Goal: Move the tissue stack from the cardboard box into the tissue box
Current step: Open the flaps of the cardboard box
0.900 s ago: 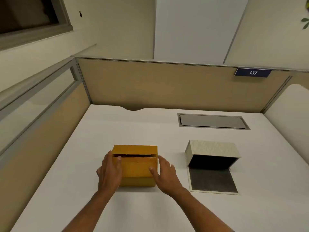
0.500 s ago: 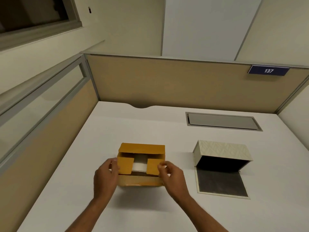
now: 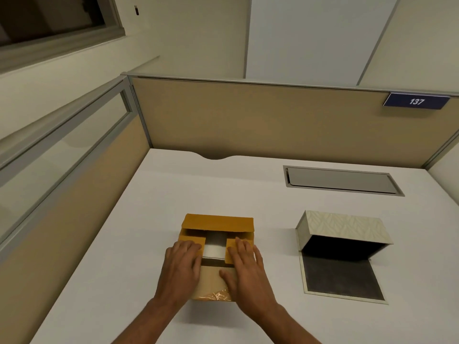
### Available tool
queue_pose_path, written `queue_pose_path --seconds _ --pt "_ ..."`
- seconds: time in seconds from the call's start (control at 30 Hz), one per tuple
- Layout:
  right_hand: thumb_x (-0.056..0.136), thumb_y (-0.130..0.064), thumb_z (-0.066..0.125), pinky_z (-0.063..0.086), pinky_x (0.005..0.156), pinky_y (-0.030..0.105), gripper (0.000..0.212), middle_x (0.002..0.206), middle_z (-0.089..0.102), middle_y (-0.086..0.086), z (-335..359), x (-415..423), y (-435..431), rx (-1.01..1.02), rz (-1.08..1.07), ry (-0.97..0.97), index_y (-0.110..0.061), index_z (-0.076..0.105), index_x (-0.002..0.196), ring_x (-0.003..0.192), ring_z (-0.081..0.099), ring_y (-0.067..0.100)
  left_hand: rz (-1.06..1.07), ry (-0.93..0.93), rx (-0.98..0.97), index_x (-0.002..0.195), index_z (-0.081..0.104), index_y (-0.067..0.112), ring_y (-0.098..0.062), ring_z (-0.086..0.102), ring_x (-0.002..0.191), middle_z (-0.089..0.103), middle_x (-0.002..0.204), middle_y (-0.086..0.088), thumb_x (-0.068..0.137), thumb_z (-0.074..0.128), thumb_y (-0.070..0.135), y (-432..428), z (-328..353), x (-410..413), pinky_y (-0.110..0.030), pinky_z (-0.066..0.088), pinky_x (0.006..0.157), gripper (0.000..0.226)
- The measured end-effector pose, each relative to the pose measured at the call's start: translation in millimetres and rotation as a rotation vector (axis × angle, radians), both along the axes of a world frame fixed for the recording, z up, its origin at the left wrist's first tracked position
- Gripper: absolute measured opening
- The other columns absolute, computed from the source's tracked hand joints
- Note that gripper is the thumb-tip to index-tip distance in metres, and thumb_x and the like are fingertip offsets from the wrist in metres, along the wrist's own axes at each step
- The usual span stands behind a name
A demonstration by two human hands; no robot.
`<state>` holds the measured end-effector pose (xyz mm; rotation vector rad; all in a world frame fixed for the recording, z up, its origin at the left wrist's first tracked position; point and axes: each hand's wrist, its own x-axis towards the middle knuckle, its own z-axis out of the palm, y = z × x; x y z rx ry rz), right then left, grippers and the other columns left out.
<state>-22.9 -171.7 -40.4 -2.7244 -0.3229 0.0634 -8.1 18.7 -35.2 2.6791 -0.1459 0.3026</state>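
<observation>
A yellow-brown cardboard box [image 3: 218, 222] sits on the white desk in front of me, its long flaps folded out front and back. Between its two short side flaps a white tissue stack [image 3: 215, 249] shows inside. My left hand [image 3: 180, 263] lies flat on the left side flap, fingers spread. My right hand [image 3: 244, 265] lies flat on the right side flap and the near flap. To the right stands the cream patterned tissue box [image 3: 344, 225], its lid lying open on the desk and its dark inside facing me.
The white desk [image 3: 154, 199] is walled by tan partition panels behind and to the left. A grey metal cable hatch [image 3: 340, 180] is set into the desk behind the tissue box. A blue "137" sign [image 3: 416, 101] hangs on the back partition.
The cardboard box's top flaps have been opened, uncovering the tissue stack. Both hands went from gripping the closed box to pinching the side flaps, then to resting flat on them.
</observation>
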Motion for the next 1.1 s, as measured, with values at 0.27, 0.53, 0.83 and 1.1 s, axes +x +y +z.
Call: queue_pose_path --seconds 0.27,0.53,0.83,1.1 --pt "0.102 -0.055 0.029 -0.007 0.124 0.043 0.064 0.167 -0.005 0.002 7 57 16 0.031 -0.054 -0.159 -0.023 0.019 0.156 0.152 -0.014 0.018 -0.054 -0.024 -0.077 0.147 0.042 0.021 -0.018 0.022 0.150 0.035 0.159 -0.002 0.101 0.048 0.026 -13 -1 55 -0.034 0.018 0.118 0.047" --pt "0.096 -0.067 0.024 -0.016 0.118 0.052 0.081 0.168 -0.006 0.009 -3 99 17 -0.067 -0.113 0.077 -0.018 0.002 0.157 0.153 -0.012 0.029 -0.056 0.179 0.025 0.154 0.021 0.021 -0.020 0.008 0.154 0.018 0.166 -0.003 0.103 0.034 0.041 -17 -8 92 -0.039 0.012 0.125 0.057" --pt "0.092 -0.019 0.057 0.002 0.123 0.054 0.076 0.166 0.011 0.011 19 98 25 0.019 -0.160 0.097 -0.018 0.014 0.154 0.152 0.007 0.032 -0.058 0.209 0.007 0.151 0.027 0.020 -0.023 0.019 0.151 0.025 0.163 -0.006 0.097 0.054 0.027 -10 7 90 -0.042 0.014 0.125 0.060" --pt "0.095 -0.006 0.057 0.004 0.125 0.046 0.060 0.165 0.018 0.007 53 82 -36 0.007 -0.218 -0.164 -0.021 0.037 0.150 0.153 0.009 0.028 -0.053 -0.019 0.117 0.137 0.056 0.015 -0.028 0.028 0.149 0.037 0.157 -0.010 0.085 0.068 0.002 24 41 85 -0.047 0.023 0.122 0.055"
